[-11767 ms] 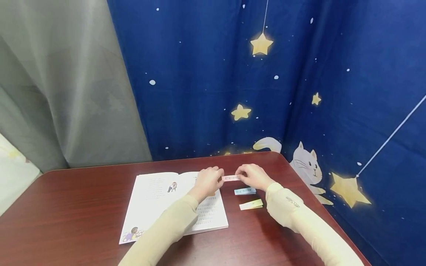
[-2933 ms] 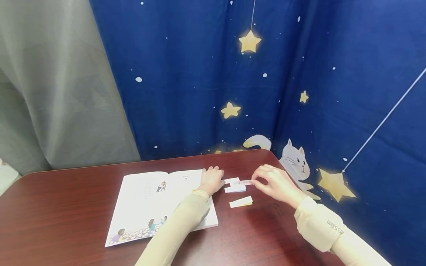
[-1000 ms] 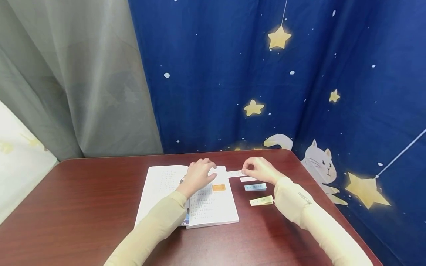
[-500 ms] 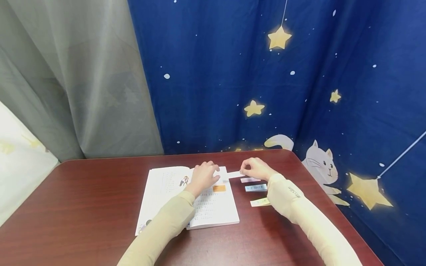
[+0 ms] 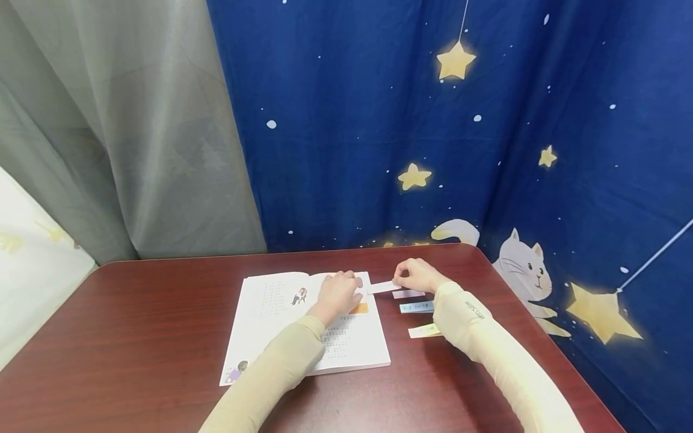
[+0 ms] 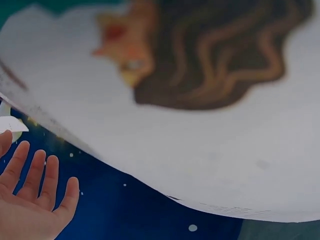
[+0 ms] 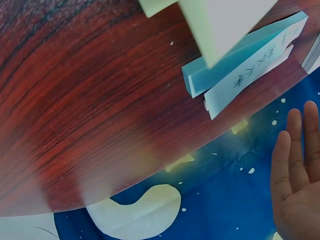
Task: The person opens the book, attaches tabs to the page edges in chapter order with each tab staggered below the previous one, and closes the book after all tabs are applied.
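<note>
An open book (image 5: 281, 313) lies on the dark red table (image 5: 135, 337). My left hand (image 5: 341, 291) rests flat on its right page, fingers straight (image 6: 35, 185), partly over an orange sticky note (image 5: 360, 308). My right hand (image 5: 414, 275) pinches the right end of a pale paper strip (image 5: 382, 287) held just off the book's far right corner. In the right wrist view its other fingers (image 7: 300, 165) stay straight, above the blue pad (image 7: 240, 60). The left wrist view is filled by a blurred page illustration (image 6: 200, 55).
Right of the book lie three small note pads in a row: pink (image 5: 408, 294), blue (image 5: 417, 307) and yellow (image 5: 423, 331), under my right forearm. A blue star-and-cat curtain (image 5: 433, 150) hangs close behind and to the right; a grey curtain (image 5: 108, 132) hangs at the left.
Over the last second my left hand slid a little toward me, onto the orange note. The strip in my right hand dropped slightly toward the page edge.
</note>
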`<action>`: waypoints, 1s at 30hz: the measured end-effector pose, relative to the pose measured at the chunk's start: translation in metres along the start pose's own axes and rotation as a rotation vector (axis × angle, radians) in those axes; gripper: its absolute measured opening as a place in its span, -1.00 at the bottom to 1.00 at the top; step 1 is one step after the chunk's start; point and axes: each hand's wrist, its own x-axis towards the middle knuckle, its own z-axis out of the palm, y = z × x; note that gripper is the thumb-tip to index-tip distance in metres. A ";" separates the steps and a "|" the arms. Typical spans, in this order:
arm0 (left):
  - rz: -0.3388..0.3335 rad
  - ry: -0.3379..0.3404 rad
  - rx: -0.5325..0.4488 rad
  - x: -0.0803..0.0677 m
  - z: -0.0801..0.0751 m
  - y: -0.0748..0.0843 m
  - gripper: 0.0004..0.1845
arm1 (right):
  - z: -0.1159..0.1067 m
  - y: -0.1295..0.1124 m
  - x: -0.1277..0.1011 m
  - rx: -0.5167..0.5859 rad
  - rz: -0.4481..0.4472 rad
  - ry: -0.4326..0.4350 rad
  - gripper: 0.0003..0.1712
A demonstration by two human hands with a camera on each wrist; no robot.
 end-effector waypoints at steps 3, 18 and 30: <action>0.021 -0.006 0.013 -0.001 0.005 0.003 -0.74 | 0.002 0.003 0.002 0.003 0.001 -0.012 -0.93; -0.019 0.004 -0.004 0.003 0.015 0.009 -0.79 | 0.004 0.007 0.004 0.014 0.027 -0.037 -0.93; -0.012 0.066 0.024 0.007 0.029 0.013 -0.82 | 0.003 0.012 0.002 0.028 -0.002 -0.040 -0.94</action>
